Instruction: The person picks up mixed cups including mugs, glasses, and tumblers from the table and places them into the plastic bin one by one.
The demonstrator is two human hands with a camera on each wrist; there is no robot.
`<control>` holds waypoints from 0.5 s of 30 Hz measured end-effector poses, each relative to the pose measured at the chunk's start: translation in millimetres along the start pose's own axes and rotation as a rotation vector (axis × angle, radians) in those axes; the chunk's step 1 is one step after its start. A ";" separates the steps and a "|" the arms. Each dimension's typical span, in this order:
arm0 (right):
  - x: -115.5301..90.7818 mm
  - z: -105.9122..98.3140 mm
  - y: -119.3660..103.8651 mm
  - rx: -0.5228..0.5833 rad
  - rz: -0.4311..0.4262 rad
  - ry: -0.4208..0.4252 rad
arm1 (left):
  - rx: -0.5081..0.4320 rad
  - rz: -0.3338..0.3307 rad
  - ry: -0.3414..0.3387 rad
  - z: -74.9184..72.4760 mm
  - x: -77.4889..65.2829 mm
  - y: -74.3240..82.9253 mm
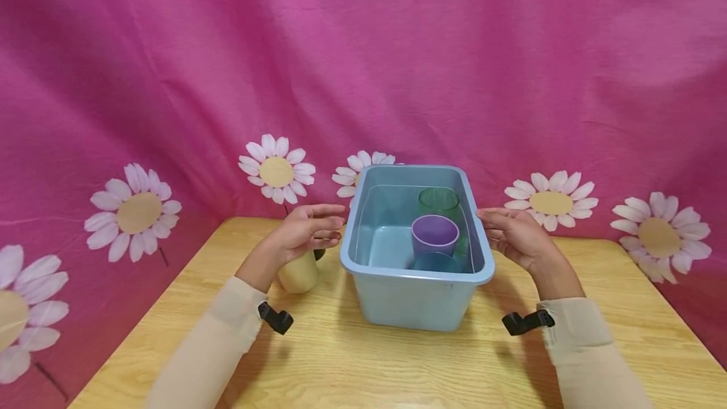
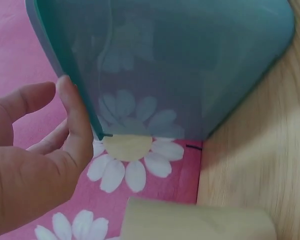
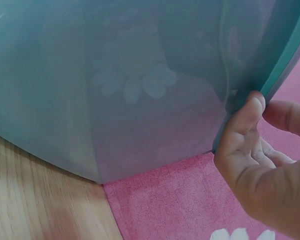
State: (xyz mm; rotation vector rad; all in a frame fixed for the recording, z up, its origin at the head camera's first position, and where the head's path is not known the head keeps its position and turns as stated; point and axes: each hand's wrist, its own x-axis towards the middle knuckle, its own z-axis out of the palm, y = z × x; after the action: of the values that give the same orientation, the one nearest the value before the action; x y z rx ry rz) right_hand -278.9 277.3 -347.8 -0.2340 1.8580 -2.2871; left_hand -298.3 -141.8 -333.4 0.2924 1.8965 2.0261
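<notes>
On the pale wooden table stands a light-blue rectangular plastic tub. The left hand is near its left rim, fingers loosely apart; the right hand touches the right rim, fingers extended. Inside is a round purple cup.

Note beige container partly hidden by left hand, near left edge of bench; teal cup, by tub wall.

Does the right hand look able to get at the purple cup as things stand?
Probably yes: the right hand is beside the blue bin, whose top is open, and nothing covers the purple cup.
</notes>
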 end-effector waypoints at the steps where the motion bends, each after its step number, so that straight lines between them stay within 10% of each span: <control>1: 0.5 0.1 0.3 0.001 -0.004 -0.002 | 0.015 0.001 0.001 -2.0 -1.4 0.8; 8: 1.1 1.9 2.3 0.015 0.001 0.005 | 0.197 0.043 0.030 -13.9 -11.1 7.6; 15: -1.3 0.8 2.1 0.014 -0.014 0.013 | 0.613 0.168 0.080 -19.5 -18.0 8.9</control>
State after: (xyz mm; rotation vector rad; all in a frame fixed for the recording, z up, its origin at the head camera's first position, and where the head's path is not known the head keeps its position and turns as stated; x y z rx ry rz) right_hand -277.4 276.4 -349.7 -0.2311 1.8508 -2.3155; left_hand -290.3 -167.1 -324.7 0.5415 2.5857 1.5091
